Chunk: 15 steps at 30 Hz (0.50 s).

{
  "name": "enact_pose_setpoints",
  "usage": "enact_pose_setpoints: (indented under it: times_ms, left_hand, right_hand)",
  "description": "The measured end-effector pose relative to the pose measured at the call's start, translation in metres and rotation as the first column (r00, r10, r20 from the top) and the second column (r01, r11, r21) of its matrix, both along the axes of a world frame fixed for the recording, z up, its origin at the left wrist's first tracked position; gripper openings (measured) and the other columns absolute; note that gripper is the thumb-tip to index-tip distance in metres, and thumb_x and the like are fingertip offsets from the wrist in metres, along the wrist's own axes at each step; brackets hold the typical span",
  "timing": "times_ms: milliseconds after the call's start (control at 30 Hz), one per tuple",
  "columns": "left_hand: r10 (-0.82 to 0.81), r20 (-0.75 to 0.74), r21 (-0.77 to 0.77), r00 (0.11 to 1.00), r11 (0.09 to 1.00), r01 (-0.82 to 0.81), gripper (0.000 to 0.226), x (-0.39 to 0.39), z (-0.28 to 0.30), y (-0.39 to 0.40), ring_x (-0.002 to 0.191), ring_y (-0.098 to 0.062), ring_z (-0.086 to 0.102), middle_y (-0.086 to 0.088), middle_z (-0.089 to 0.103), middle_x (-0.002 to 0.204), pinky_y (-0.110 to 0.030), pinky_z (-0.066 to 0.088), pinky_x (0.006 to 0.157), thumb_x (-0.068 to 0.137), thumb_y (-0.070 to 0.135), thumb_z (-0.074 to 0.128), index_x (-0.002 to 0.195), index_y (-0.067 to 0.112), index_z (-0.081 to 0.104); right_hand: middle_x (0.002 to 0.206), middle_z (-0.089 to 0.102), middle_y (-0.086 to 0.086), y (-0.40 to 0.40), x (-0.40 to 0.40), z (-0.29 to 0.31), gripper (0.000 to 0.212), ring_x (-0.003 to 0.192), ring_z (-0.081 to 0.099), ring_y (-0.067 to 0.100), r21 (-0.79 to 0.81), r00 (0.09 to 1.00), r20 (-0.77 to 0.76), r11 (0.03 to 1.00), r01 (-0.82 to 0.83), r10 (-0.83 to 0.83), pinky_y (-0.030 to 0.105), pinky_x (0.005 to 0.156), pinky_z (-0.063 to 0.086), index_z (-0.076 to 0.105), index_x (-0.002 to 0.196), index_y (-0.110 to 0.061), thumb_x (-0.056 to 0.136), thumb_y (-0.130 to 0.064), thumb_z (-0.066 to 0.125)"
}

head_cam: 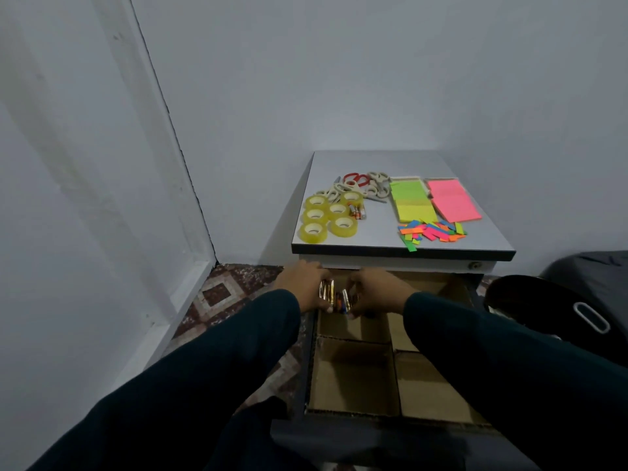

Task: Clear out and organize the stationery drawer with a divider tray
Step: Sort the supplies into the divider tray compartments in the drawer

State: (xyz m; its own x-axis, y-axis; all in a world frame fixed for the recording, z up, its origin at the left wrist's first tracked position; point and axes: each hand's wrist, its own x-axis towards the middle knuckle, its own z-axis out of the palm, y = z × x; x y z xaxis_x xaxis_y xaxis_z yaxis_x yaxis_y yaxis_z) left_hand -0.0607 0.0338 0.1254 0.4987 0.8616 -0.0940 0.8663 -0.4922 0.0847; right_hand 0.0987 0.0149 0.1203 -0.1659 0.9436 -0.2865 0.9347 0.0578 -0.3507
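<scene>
Tape rolls [326, 215], six of them, sit at the left of the cabinet top [390, 161], beside scissors [356, 185]; sticky notes [438, 202] and coloured flags [431, 232] lie to the right. Below, the left hand [302, 287] curls its fingers round one end of a bundle of batteries [336, 297]; the right hand [377, 290] pinches the other end. The bundle hangs over the back-left compartment of the cardboard divider tray [353, 375] in the open drawer [299, 426].
</scene>
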Motion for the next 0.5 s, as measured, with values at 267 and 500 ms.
enact_pose_setpoints:
  times_ms: [267,500]
  left_hand:
    - [0.072,0.036,-0.013,0.997,0.997,-0.072,0.065,-0.031,-0.025,0.015,0.124,-0.02,0.041,-0.002,0.046,0.136,-0.035,0.039,0.102,0.079,0.043,0.07,0.136,0.023,0.045]
    - [0.113,0.13,-0.023,0.985,0.994,-0.111,0.059,-0.046,-0.042,0.022,0.119,-0.017,0.045,0.0,0.05,0.13,-0.033,0.043,0.096,0.079,0.04,0.071,0.132,0.025,0.049]
  right_hand:
    - [0.123,0.057,0.006,0.009,-0.014,-0.066,0.049,0.111,0.057,0.02,-0.093,0.993,-0.064,0.991,0.098,-0.104,0.032,0.097,0.048,0.051,0.127,-0.014,0.082,-0.017,0.069]
    - [0.133,0.05,0.009,0.023,-0.025,-0.101,0.047,0.118,0.052,0.02,-0.078,0.995,-0.053,0.994,0.08,-0.084,0.03,0.101,0.043,0.044,0.135,-0.015,0.09,-0.014,0.058]
